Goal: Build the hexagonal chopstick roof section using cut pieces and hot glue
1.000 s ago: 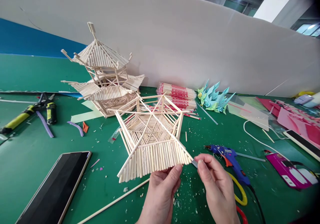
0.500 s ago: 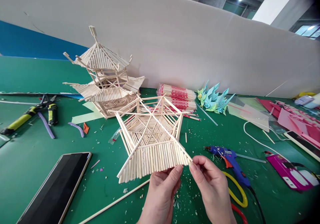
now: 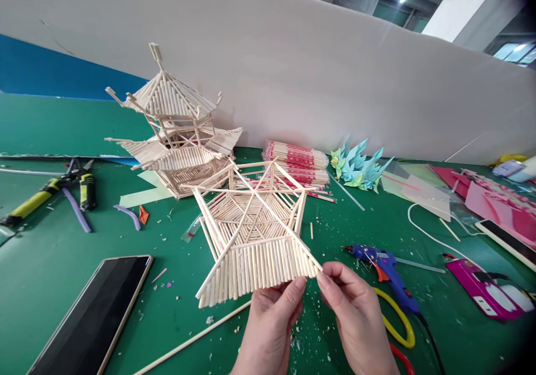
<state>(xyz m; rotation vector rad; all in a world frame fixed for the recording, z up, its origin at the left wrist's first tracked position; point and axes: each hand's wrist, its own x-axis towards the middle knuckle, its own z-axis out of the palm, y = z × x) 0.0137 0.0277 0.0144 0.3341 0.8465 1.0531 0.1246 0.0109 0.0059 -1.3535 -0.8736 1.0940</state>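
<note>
**Two hands on the near edge of a stick roof**

Both wrists are cut off by the bottom edge of the picture. The left hand [image 3: 271, 322] grips the near edge of the stick roof [image 3: 251, 235]. Its thumb lies on top of the fringe of short sticks and its other fingers are hidden underneath. The right hand [image 3: 355, 319] has thumb and forefinger pinched together on the tip of the roof's near right corner. Whether anything small sits between those fingertips cannot be made out.

The roof is held just above the green table [image 3: 54, 252], tilted up toward the viewer, with its far side close over the tabletop. It is a six-sided frame of pale, bare wooden sticks. Long spokes cross at the middle, rows of parallel sticks fill the panels, and the spoke ends jut past the corners.

A long loose stick [image 3: 192, 337] lies under the roof's left corner, and its lower end runs out of view. A dark-screened tablet [image 3: 94, 313] to the left is cut off at the bottom. To the right, the blue glue gun [image 3: 383, 266] lies on the table, its cable partly behind the right hand.

Farther back stands a two-tiered stick pagoda [image 3: 176, 135], its base partly hidden by the roof. Yellow-handled cutters [image 3: 50, 188] lie at the far left. Red-printed chopstick packs [image 3: 297, 160] and folded paper shapes [image 3: 358, 166] lie against the white board [image 3: 293, 57].
</note>
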